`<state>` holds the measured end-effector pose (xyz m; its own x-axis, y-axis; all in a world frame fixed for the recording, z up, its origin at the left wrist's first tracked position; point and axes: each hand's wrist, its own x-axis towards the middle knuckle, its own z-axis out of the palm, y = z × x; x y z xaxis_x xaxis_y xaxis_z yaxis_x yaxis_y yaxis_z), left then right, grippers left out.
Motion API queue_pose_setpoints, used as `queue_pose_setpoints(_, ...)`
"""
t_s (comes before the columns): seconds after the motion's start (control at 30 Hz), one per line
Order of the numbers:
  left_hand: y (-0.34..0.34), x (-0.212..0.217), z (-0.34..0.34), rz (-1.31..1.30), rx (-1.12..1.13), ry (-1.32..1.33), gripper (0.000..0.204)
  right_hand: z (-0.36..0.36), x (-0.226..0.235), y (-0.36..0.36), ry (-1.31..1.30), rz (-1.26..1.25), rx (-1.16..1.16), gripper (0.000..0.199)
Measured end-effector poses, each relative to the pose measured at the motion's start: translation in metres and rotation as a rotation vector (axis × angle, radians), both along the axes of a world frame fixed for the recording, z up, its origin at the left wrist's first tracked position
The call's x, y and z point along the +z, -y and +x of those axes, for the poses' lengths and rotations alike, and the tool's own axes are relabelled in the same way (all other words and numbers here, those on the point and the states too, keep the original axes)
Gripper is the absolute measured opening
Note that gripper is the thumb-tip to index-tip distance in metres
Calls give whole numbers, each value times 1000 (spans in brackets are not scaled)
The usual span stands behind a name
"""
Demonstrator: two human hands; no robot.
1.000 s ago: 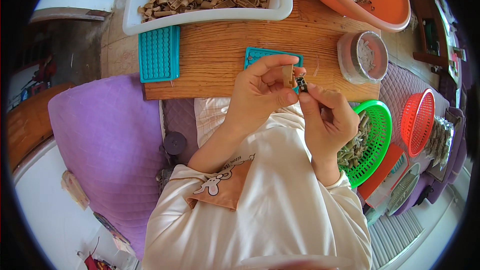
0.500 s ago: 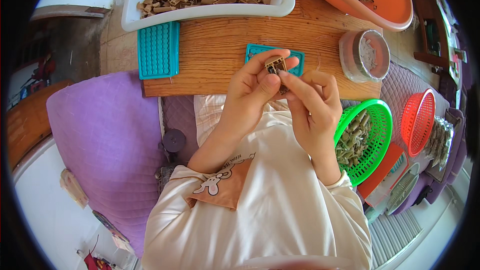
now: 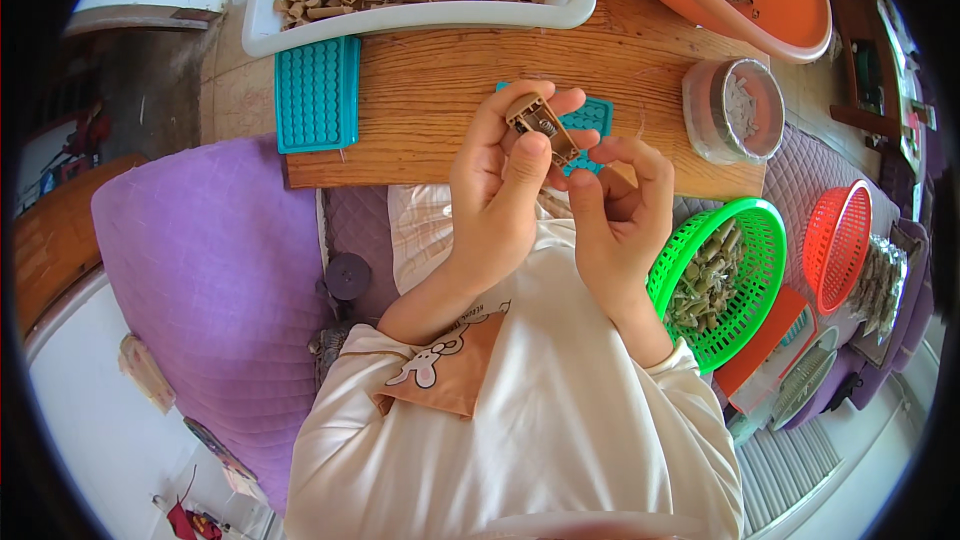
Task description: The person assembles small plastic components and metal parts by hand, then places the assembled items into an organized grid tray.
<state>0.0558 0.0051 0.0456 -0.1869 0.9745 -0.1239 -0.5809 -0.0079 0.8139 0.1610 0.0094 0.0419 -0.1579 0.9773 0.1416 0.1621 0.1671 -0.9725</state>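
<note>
A small brown plastic casing [image 3: 543, 128] is gripped between the thumb and fingers of my left hand [image 3: 497, 190]. Its hollow side faces up, and a small coiled metal spring [image 3: 548, 126] shows inside. My right hand [image 3: 628, 208] is just to the right, by the casing's lower end. Its thumb and index finger are apart with nothing visible between them; its other fingers are curled and partly hidden. Behind my hands lies a teal tray [image 3: 588, 118] with rows of round bumps, partly covered by them.
A white tub [image 3: 430, 16] of brown casings stands at the back of the wooden table [image 3: 420, 145], with another teal tray [image 3: 316, 95] before it. Rightward are an orange basin [image 3: 790, 25], a clear round container [image 3: 705, 125], a green basket [image 3: 765, 270] of casings and a red basket [image 3: 838, 240].
My right index finger has come off the casing and the right hand has drawn slightly away. The casing has tilted in my left hand, so its inside and spring now show.
</note>
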Motion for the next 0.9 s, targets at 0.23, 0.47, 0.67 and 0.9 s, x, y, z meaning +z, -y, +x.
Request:
queue_pose_setpoints(0.23, 1, -3, 1, 49, 13, 118, 33, -7, 4, -5, -216, -241, -42, 34)
queue_pose_setpoints(0.47, 2, -5, -8, -167, -49, 488, 33, -1, 6, -16, -11, -346, 116, 44)
queue_pose_setpoints(0.67, 9, -19, -5, -38, -7, -58, 32, -7, -12, -25, -302, -326, 168, 43)
queue_pose_setpoints(0.9, 20, -29, -8, -22, 89, -439, 26, -25, -21, -26, -106, -394, 221, 35)
